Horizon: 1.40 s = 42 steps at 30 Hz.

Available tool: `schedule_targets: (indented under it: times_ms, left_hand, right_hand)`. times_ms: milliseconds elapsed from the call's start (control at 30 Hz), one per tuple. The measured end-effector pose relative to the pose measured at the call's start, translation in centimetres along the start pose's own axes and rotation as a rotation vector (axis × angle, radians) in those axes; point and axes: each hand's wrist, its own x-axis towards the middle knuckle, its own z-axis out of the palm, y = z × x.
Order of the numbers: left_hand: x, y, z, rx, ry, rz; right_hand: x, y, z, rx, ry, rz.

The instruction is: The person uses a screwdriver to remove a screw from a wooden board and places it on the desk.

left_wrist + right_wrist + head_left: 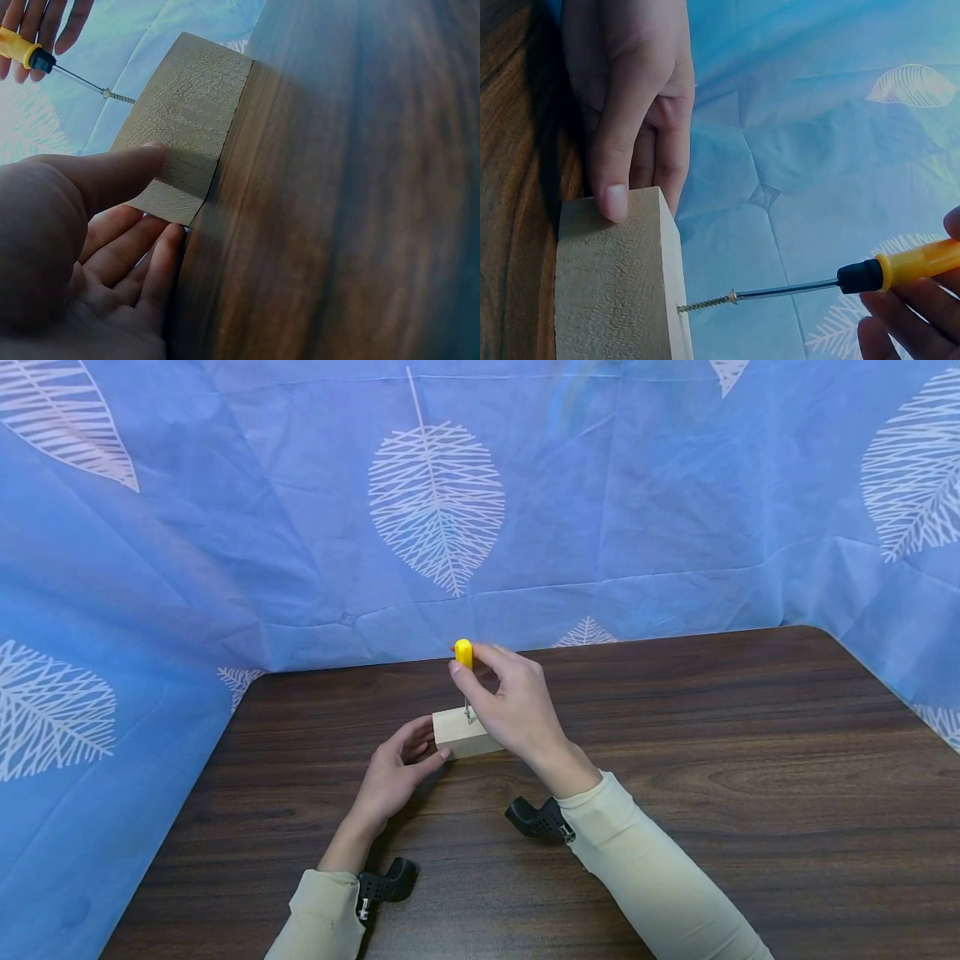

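A pale wooden block [459, 741] lies on the table, its left end gripped between the thumb and fingers of my left hand [392, 775]. Out of the block's top stands a screw [709, 304], its tip in the wood and most of its thread exposed. The tip of a screwdriver [464, 653] with a yellow handle and black collar meets the screw head. Above the block, my right hand [521, 703] holds that handle with thumb and fingers. In the right wrist view the screwdriver shaft [787, 289] runs nearly in line with the screw.
The dark wood-grain table [712, 760] extends around the block to both sides. Behind it hangs a blue cloth [622, 510] with white leaf prints. Black wrist mounts [536, 818] stick out from both sleeves above the tabletop.
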Motion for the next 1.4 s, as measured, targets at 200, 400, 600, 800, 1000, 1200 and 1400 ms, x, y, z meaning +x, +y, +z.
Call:
schedule_targets:
  times_ms: [200, 400, 600, 800, 1000, 1200, 1400]
  left_hand:
    - [-0.05, -0.06, -0.01, 0.001, 0.001, -0.002]
    - [-0.07, -0.09, -0.04, 0.001, 0.0, -0.004]
    - [-0.13, -0.1, -0.12, -0.003, 0.0, -0.001]
    - [-0.18, -0.07, -0.14, -0.002, 0.0, -0.002]
    - [-0.15, 0.02, -0.1, 0.004, -0.001, -0.007]
    - [-0.1, 0.02, -0.09, 0.012, -0.01, 0.0]
    - [-0.06, 0.02, -0.05, 0.01, -0.009, -0.003]
  right_hand:
    - [-0.03, 0.09, 0.01, -0.022, 0.018, -0.025]
    - [-0.03, -0.07, -0.07, 0.001, 0.037, 0.002]
    - [0.0, -0.19, -0.1, 0.03, 0.042, 0.029]
    - [0.06, -0.28, -0.01, 0.034, 0.032, 0.035]
    - [0.15, -0.29, -0.21, 0.006, 0.041, 0.013]
    - [0.19, -0.4, -0.59, -0.012, 0.016, 0.014]
    - [0.34, -0.59, -0.84, -0.035, -0.051, 0.063]
